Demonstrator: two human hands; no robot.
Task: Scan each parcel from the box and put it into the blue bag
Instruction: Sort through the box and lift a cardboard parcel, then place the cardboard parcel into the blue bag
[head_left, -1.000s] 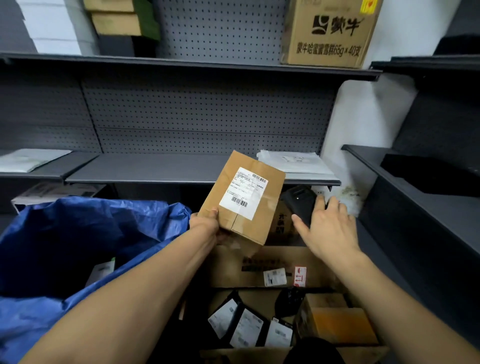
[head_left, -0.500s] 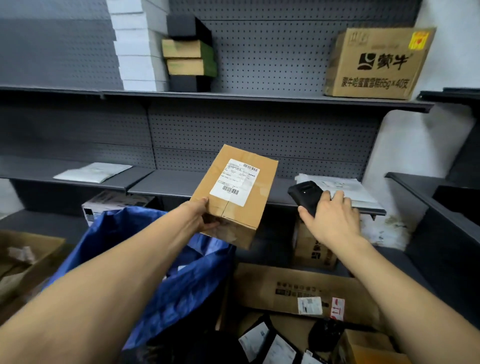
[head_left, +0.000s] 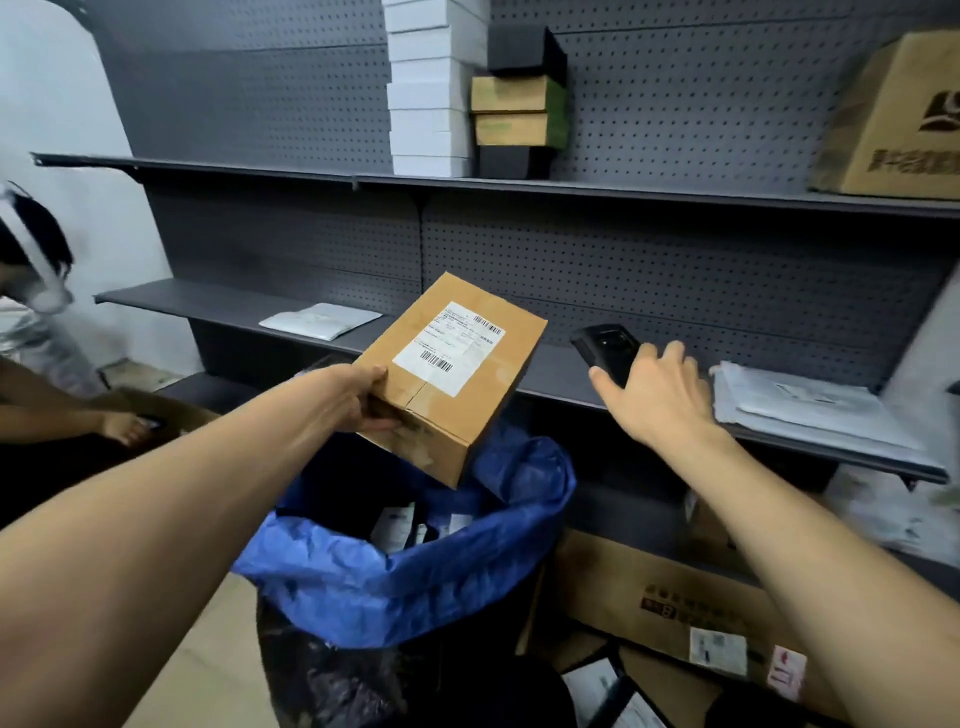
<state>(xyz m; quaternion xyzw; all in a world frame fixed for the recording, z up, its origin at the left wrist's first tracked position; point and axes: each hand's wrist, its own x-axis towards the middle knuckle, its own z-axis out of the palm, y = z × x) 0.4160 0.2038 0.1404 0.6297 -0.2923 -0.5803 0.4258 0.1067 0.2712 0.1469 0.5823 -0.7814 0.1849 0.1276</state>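
Left hand (head_left: 358, 397) grips parcel (head_left: 457, 374) above blue bag (head_left: 415, 566).

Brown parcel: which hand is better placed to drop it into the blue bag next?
Left. The left hand already grips the brown parcel directly above the blue bag. The right hand holds the black scanner off to the side.

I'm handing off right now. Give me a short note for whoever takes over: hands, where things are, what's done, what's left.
Left hand grips a brown parcel, label up, above the open blue bag.
Right hand holds the black scanner beside the parcel.
Some parcels already lie in the bag; more wait in the box at lower right.
Whether this one is scanned cannot be told. Left: confirm the scan, drop it in, continue with the box.
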